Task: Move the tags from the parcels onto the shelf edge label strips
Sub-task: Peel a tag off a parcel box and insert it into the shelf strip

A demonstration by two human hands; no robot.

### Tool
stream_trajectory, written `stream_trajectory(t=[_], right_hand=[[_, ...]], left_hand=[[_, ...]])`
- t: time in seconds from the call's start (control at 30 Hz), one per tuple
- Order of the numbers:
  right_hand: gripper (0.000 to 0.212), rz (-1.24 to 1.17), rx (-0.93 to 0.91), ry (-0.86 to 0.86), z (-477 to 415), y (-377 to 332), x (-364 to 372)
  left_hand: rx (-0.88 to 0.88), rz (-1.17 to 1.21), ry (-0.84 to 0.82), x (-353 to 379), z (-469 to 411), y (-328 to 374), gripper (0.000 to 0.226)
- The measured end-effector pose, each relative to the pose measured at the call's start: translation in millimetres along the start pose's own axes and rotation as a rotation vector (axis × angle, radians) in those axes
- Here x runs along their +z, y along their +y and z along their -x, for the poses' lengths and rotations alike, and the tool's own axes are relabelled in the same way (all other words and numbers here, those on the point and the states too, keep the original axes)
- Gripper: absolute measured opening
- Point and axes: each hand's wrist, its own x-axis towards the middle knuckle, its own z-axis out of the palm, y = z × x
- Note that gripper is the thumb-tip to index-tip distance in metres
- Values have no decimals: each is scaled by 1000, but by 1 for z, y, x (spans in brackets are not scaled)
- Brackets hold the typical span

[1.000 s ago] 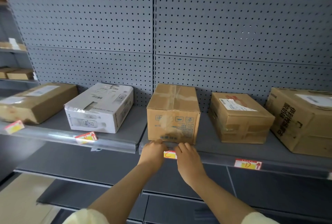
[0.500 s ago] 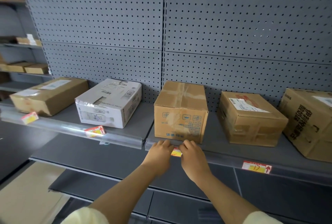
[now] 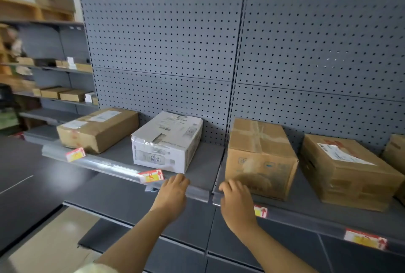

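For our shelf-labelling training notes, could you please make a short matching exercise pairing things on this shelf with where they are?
Things:
1. white box
2. left hand
3. right hand
4. long brown box

Places:
A. on the strip under the tall taped box
B. far left of the shelf
C. beside the tag under the white box
D. between two brown boxes

Pairs: 1-D, 2-C, 3-A, 4-B

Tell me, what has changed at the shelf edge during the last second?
Both hands let go of the tag under the tall brown box. The left hand moved left toward the white box's tag; the right hand stays near. Boxes and other tags did not move.
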Motion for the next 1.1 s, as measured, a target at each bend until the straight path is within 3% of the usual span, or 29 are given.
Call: stream_trajectory(t=[0.2,0.43,0.57,0.67,0.77,0.87,0.97,1.03,1.1], right_hand=[[44,33,2,-53,-41,-82,46],[27,-144,116,-21,-87,-163,74],[25,-175,71,-89,-94,-177,82],[12,-143,62,-73,-97,-183,82],[23,-69,58,-83,-100,-184,81],[21,-76,96,-88,-101,-183,84],[9,-136,187,-51,-97,-183,89],[10,-158,204,-13,-94,-183,91],[13,-168,210,-17,-92,-184,91]], left_hand=[[-132,65,43,-14,-12,-97,33],[-9,131,-40,-7,-27,-169,28],[97,152,-80,-9,-31,-182,29],[118,79,-84,-1,-36,-189,46],[150,47,-89,1,-37,-188,42],[147,-7,-117,-12,-40,-189,26],[90,-18,-113,-28,-49,-188,36],[138,-47,-172,-35,-47,-186,20],[170,-142,-190,-28,-45,-192,19]])
